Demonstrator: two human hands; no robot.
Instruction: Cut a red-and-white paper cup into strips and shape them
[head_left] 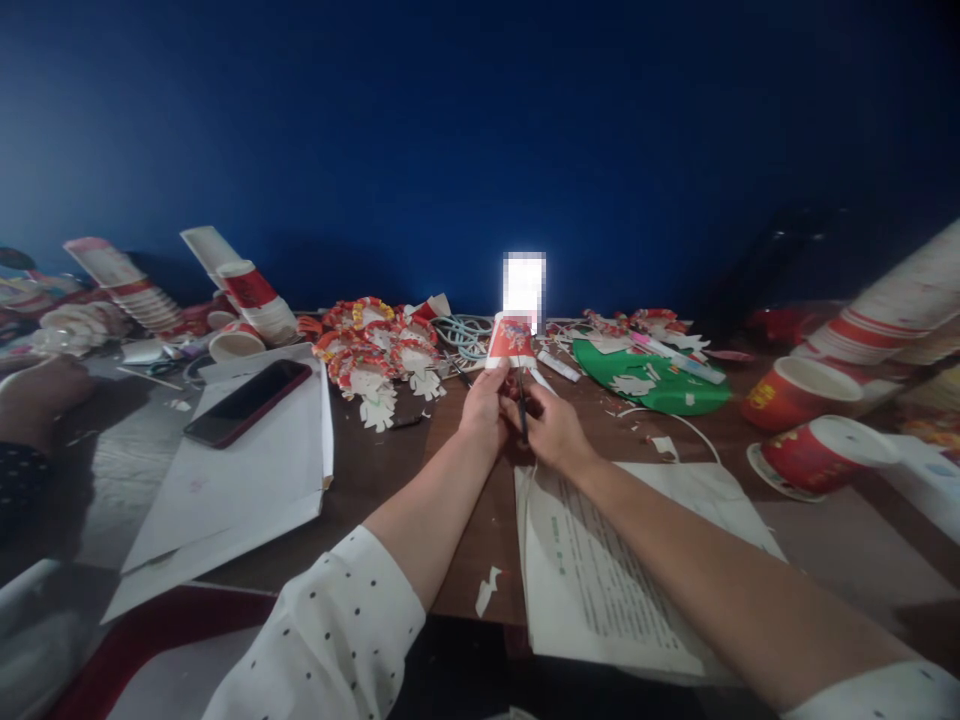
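A red and white paper cup (pixel 513 340) with a printed pattern is held up in front of me at the middle of the table. My left hand (pixel 484 412) is closed around its lower part. Close beside it, my right hand (pixel 556 425) has its fingers closed on a slim dark tool (pixel 523 412), upright against the cup. The tool's exact kind is not clear. Behind the hands lies a pile of red and white cut paper-cup pieces (pixel 379 345). Bright pixelated blur covers the area just above the cup.
Left are a phone (pixel 249 402) on white paper (pixel 217 500), stacked cups (pixel 259 295) and another person's hand (pixel 56 380). Right are a green sheet (pixel 652 375) with scraps, a marker (pixel 679 357), printed papers (pixel 600 560), red cups (pixel 802 393) and a tilted cup stack (pixel 892 290). A blue wall (pixel 450 130) stands behind.
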